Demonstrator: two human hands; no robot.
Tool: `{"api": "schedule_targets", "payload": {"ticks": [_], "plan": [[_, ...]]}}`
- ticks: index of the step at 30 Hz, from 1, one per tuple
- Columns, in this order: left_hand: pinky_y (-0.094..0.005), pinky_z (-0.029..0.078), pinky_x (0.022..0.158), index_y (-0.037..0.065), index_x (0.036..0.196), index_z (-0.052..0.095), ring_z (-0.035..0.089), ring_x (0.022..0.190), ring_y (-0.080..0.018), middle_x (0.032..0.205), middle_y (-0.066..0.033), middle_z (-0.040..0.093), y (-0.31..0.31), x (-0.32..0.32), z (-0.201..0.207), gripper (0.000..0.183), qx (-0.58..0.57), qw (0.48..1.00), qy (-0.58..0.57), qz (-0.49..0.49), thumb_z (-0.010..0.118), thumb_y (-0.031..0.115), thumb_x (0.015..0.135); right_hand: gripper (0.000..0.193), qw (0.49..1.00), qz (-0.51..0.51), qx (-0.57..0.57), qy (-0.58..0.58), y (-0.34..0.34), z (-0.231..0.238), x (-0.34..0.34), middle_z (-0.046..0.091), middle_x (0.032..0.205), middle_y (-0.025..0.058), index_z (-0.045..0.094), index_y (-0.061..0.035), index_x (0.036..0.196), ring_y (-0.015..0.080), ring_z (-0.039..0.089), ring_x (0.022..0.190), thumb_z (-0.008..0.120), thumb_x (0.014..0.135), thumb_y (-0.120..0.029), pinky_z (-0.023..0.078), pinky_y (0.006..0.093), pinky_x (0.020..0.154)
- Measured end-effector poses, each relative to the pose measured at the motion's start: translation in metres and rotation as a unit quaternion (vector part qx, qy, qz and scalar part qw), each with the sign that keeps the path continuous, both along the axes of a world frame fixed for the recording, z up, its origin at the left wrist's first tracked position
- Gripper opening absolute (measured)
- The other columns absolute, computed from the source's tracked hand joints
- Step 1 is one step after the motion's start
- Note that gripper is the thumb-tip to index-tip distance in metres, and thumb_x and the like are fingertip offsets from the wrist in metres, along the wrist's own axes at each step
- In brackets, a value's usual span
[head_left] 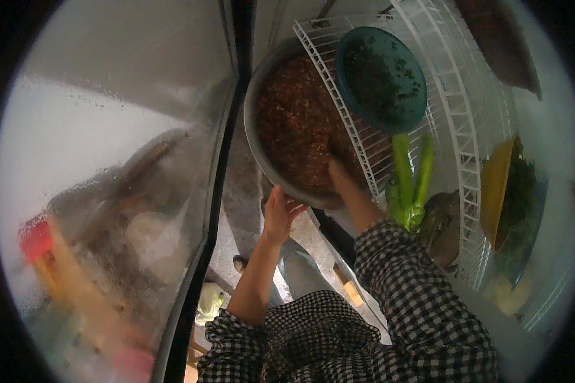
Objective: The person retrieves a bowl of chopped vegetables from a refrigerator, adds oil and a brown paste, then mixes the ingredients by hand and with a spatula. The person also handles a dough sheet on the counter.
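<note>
A large round grey basin (260, 153) holds a reddish-brown, crumbly food mixture (297, 115). My left hand (278, 214) grips the basin's near rim, its thumb against the outer wall and its fingers bent under the edge. My right hand (340, 171) reaches down into the mixture at the basin's near right side. Its fingers are sunk out of sight or lost in shadow. A white wire shelf (366, 153) hangs over the basin's right part and hides it.
On the shelf sit a teal bowl (417, 102) of chopped greens and some green stalks (401, 169). A yellow bowl (496, 191) with leafy greens is farther right. To the left, a fogged glass door (128, 147) with a dark frame (227, 140) stands beside my left arm.
</note>
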State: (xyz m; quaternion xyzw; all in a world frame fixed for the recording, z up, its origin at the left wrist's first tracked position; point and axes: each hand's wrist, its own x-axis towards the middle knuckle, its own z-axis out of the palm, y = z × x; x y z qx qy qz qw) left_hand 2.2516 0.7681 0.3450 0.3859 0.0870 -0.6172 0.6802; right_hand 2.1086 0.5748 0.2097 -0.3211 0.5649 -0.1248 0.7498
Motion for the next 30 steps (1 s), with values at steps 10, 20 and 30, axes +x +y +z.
{"api": "schedule_targets", "payload": {"ticks": [10,20,30], "plan": [[-0.0376,0.053,0.087,0.010,0.127,0.047,0.064,0.098,-0.0216,0.111,-0.0099,0.062,-0.004,0.003,0.014,0.046,0.025,1.000,0.018,0.002,0.039,0.047,0.101,0.051,0.987,-0.067,0.114,-0.092,0.026,0.078,0.074,0.051,0.137,0.0102,0.046,-0.0009,0.136,0.0196,0.051,0.122,0.036,0.102,-0.038,0.044,0.0326,0.102],[-0.0398,0.055,0.090,0.003,0.127,0.048,0.064,0.102,-0.0252,0.118,-0.0146,0.063,-0.005,0.019,0.016,0.048,0.036,0.999,0.010,-0.015,0.033,0.042,0.104,0.048,0.962,-0.042,0.011,-0.271,0.018,0.039,0.125,0.058,0.126,0.0124,0.053,-0.0033,0.129,0.0265,0.059,0.110,0.041,0.100,-0.039,0.051,0.0401,0.093],[-0.0407,0.053,0.086,0.004,0.110,0.054,0.065,0.096,-0.0247,0.098,-0.0092,0.063,0.015,0.023,0.009,0.031,0.098,0.992,-0.059,0.057,0.045,0.033,0.102,0.048,0.928,-0.034,-0.074,-0.363,0.009,0.110,0.144,0.059,0.125,0.0123,0.053,-0.0029,0.129,0.0256,0.060,0.108,0.042,0.099,-0.039,0.052,0.0399,0.091]]}}
